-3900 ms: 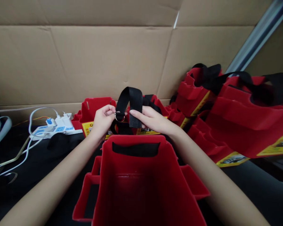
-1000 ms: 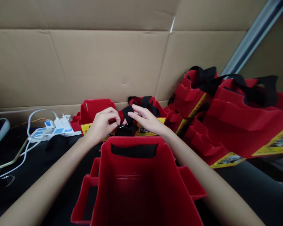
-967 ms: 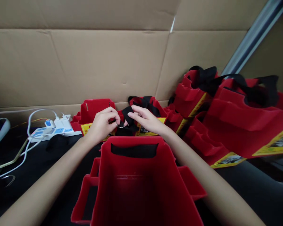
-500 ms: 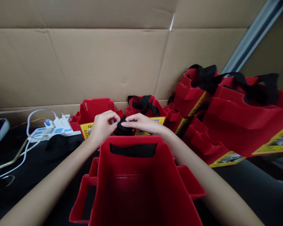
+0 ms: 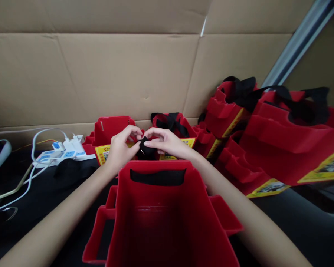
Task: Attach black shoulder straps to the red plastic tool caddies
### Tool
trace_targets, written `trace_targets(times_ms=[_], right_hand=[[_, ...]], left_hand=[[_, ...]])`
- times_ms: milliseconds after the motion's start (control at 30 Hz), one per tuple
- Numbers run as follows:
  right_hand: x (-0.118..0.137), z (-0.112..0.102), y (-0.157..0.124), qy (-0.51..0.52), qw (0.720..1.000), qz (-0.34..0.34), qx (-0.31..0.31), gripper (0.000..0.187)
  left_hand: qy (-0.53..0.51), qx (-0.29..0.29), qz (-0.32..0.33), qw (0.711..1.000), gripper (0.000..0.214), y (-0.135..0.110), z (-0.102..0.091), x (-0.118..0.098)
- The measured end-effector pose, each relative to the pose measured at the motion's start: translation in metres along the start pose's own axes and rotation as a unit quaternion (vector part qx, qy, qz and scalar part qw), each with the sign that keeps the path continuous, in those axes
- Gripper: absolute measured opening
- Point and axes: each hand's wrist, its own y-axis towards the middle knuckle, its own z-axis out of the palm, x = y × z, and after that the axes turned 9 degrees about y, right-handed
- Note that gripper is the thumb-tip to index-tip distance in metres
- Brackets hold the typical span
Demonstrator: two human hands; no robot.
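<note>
A red plastic caddy (image 5: pixel 167 222) stands open in front of me, with a black strap piece (image 5: pixel 157 177) across its far wall inside. Just beyond that wall my left hand (image 5: pixel 123 147) and my right hand (image 5: pixel 167 142) meet, both pinching the end of a black webbing strap (image 5: pixel 145 148). A small metal ring shows faintly between the fingers. The strap's lower part is hidden behind the caddy's rim.
More red caddies with yellow labels and black straps stand behind (image 5: pixel 171 126) and pile up at the right (image 5: pixel 281 137). A white power strip (image 5: pixel 64 152) with cables lies at the left on the dark table (image 5: pixel 39 193). A cardboard wall (image 5: pixel 128 70) closes the back.
The tall strap loop held up earlier has been drawn down to a small bunch between my fingertips. Both hands have stayed behind the caddy's far wall, now closer together.
</note>
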Motion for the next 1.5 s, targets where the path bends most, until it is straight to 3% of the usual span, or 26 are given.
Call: trace_targets(times_ms=[267,400,567,833,967,1067,1200,1300,1500], right_hand=[[-0.001,0.002,0.001,0.022,1.0,-0.002,-0.019,0.018],[-0.005,0.004,0.002,0.006,0.999,-0.008,-0.034,0.014],[-0.006,0.006,0.004,-0.018,0.997,-0.051,-0.058,0.018],[-0.004,0.006,0.003,-0.073,0.993,-0.087,-0.043,0.014],[-0.004,0.004,0.003,-0.102,0.987,-0.116,-0.043,0.008],[-0.003,0.003,0.002,-0.114,0.984,-0.135,-0.03,0.008],[-0.003,0.005,-0.001,-0.165,0.973,-0.163,0.01,0.028],[-0.004,0.009,-0.001,-0.228,0.956,-0.185,-0.016,0.038],[-0.007,0.007,0.002,-0.257,0.947,-0.185,-0.057,0.032]], left_hand=[[0.034,-0.004,0.01,0.999,0.015,0.0,-0.002,-0.006],[0.023,0.05,0.009,0.998,0.015,0.001,-0.005,-0.002],[-0.025,0.165,-0.014,0.986,0.01,0.007,-0.018,0.002],[-0.07,0.259,-0.114,0.957,0.018,0.013,-0.029,-0.004],[-0.072,0.282,-0.124,0.949,0.02,0.012,-0.027,-0.007],[-0.076,0.253,-0.164,0.951,0.017,0.012,-0.024,-0.009],[-0.098,0.171,-0.208,0.958,0.009,0.011,-0.016,-0.011],[-0.121,0.144,-0.231,0.955,0.01,0.009,-0.009,-0.011],[-0.101,0.135,-0.227,0.959,0.015,0.012,-0.016,-0.003]])
